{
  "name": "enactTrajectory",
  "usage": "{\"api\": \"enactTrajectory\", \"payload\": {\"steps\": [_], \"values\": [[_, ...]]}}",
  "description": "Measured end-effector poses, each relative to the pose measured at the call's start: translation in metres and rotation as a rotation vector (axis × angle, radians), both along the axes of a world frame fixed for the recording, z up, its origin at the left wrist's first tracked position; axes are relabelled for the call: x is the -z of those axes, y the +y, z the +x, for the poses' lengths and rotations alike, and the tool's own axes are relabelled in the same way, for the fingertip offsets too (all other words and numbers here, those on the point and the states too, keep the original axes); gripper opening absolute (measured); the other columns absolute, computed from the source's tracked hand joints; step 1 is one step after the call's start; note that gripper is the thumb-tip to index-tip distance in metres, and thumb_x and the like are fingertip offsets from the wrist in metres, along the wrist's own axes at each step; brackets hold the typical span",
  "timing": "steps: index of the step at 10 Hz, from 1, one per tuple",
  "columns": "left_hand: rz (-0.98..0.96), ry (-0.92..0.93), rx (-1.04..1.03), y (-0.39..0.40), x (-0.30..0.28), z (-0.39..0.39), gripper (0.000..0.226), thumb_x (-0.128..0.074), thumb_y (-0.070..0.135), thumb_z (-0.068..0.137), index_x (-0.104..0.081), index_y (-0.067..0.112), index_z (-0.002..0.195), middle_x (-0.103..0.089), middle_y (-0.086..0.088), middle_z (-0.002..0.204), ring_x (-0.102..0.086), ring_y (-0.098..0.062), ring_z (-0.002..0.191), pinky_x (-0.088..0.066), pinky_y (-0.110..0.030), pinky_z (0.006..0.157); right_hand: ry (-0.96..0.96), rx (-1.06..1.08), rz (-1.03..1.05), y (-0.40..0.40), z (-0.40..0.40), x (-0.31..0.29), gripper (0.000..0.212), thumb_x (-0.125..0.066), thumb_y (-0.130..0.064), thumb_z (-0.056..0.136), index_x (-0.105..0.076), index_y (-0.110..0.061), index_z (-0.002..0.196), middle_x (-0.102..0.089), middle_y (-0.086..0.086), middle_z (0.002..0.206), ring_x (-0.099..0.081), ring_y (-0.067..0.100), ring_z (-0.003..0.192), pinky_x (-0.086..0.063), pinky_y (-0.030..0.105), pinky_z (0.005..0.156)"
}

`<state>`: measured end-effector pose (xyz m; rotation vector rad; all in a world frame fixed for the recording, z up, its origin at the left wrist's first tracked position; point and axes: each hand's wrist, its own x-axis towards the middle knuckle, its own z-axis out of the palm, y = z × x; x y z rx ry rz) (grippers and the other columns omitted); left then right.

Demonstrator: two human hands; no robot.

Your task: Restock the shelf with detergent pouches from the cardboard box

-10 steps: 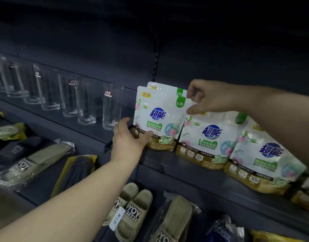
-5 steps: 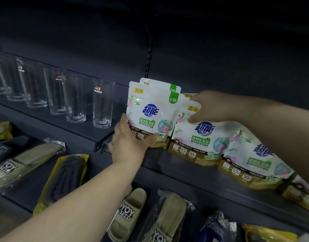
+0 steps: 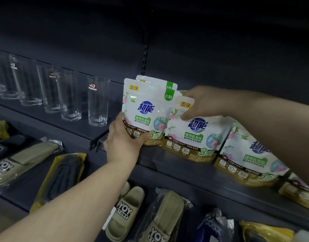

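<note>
Left hand (image 3: 123,145) pinches the base of the leftmost detergent pouch (image 3: 146,110), thumb across its front; right hand (image 3: 205,102) grips the next pouch (image 3: 193,135) by its top corner. Five pouches visible on the shelf (image 3: 193,172), one tucked behind; restocking looks well underway, cardboard box unseen.

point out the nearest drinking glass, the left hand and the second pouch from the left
nearest drinking glass (image 3: 98,102): head view, mid wall.
left hand (image 3: 123,142): head view, back of hand.
second pouch from the left (image 3: 193,135): head view, front label.

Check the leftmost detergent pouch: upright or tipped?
Upright: the leftmost detergent pouch stands on the shelf, left hand holding its base.
</note>
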<state>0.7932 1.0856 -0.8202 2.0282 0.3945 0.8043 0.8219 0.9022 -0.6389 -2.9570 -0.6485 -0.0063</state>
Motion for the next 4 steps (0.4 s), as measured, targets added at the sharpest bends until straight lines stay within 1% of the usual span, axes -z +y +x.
{"api": "enactTrajectory", "payload": {"steps": [1,2,3,4], "values": [[0.015,-0.015,-0.004,0.0,0.001,-0.001,0.103,-0.083,0.053,0.067,-0.029,0.027,0.15,-0.042,-0.001,0.148,-0.046,-0.022,0.133,-0.038,-0.051,0.107,0.002,-0.005,0.005,-0.001,0.0,0.0,0.025,-0.08,-0.031,0.081,-0.07,-0.024,0.103,-0.074,-0.007,0.096,-0.072,0.011,0.081,-0.059,0.034,0.077],[0.006,-0.03,0.005,0.0,0.0,-0.003,0.099,-0.084,0.051,0.067,-0.031,0.027,0.149,-0.043,0.0,0.146,-0.048,-0.023,0.131,-0.04,-0.052,0.106,-0.01,-0.01,0.009,-0.003,-0.001,-0.004,0.026,-0.081,-0.037,0.08,-0.071,-0.025,0.1,-0.074,-0.008,0.094,-0.07,0.008,0.079,-0.055,0.028,0.069],[-0.037,-0.062,-0.016,-0.003,-0.003,-0.008,0.093,-0.083,0.053,0.068,-0.037,0.027,0.145,-0.044,0.0,0.144,-0.05,-0.024,0.128,-0.041,-0.054,0.105,-0.067,-0.009,0.012,-0.005,-0.005,-0.01,0.036,-0.081,-0.049,0.076,-0.07,-0.025,0.101,-0.07,-0.008,0.098,-0.067,0.011,0.084,-0.052,0.03,0.072],[-0.056,-0.154,-0.063,-0.009,-0.008,-0.014,0.076,-0.079,0.054,0.071,-0.046,0.025,0.133,-0.05,0.0,0.134,-0.053,-0.025,0.121,-0.044,-0.056,0.099,-0.127,-0.012,0.129,-0.012,-0.015,-0.017,0.039,-0.08,-0.054,0.075,-0.069,-0.026,0.099,-0.067,-0.01,0.095,-0.063,0.01,0.087,-0.046,0.028,0.07]]}}
